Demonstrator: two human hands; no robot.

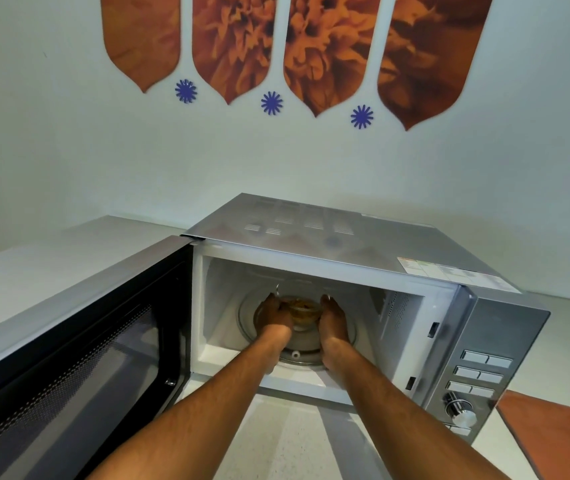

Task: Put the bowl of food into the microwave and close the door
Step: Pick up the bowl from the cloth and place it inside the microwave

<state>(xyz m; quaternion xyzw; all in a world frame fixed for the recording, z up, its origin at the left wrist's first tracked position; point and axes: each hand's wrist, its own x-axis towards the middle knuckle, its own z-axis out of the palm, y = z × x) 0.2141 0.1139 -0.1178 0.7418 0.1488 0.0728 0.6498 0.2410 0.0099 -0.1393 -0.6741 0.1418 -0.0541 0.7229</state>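
Note:
A silver microwave stands on a pale counter with its door swung wide open to the left. Inside the white cavity, a small clear glass bowl of yellow-brown food sits over the glass turntable. My left hand clasps the bowl's left side and my right hand clasps its right side. Both forearms reach in through the opening. The bowl's lower part is hidden by my hands, so I cannot tell whether it rests on the turntable.
The control panel with buttons and a round knob is on the microwave's right front. An orange-brown mat lies on the counter at the right. A white wall with orange decals rises behind.

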